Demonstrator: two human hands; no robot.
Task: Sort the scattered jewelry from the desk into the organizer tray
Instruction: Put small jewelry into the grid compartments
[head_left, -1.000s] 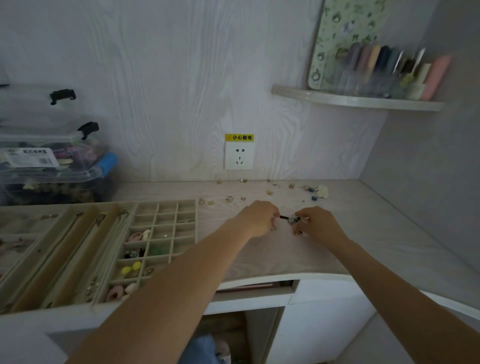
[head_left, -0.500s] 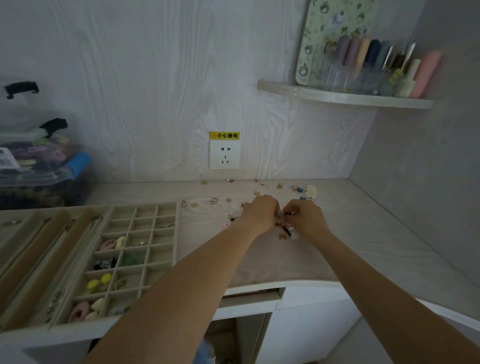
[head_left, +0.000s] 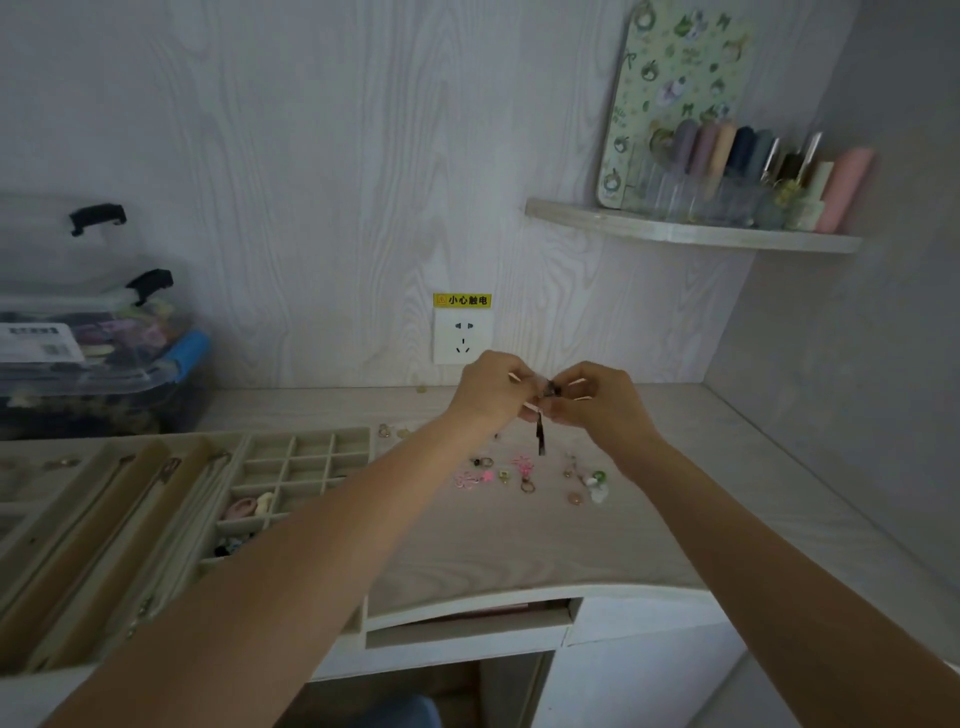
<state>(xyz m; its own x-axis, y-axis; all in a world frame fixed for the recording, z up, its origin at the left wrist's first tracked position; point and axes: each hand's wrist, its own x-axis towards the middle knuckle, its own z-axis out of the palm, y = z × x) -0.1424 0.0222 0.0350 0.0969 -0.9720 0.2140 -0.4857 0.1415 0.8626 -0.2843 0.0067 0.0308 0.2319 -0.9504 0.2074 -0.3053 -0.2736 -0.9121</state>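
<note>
**Q:** Two hands meet above the desk in the head view; what do they hold?

**A:** Left hand (head_left: 491, 387) and right hand (head_left: 597, 397) are raised close together, each pinching the top of one small dark piece (head_left: 550, 389) whose thin dark strip (head_left: 540, 434) hangs straight down, clear of the desk (head_left: 701, 499). What kind of jewelry it is cannot be told.

**Q:** How is this step done well?

**A:** Judged from the pose, the piece is being fastened or straightened before sorting. Let one hand keep its pinch on the top until the other is free, then carry the piece low toward the organizer tray (head_left: 306, 441) at the desk's left edge, so that a slip drops it on the desk, not past the front edge.

**Q:** Where does the rest of the jewelry lie?

**A:** Loose on the desk below the hands: a pink wire piece (head_left: 470, 479), a ring (head_left: 527, 486), a green bead (head_left: 598, 475), and more, well apart from the tray. A few small pieces sit near the back edge. Some tray compartments already hold items, such as a pink one (head_left: 240, 508).

**Q:** What stands around, and in the way?

**A:** A clear storage box (head_left: 98, 364) at the back left corner, a wall socket (head_left: 462, 338) behind the hands, a shelf (head_left: 691, 231) above right. The left forearm crosses the tray's near right corner and hides those compartments.
</note>
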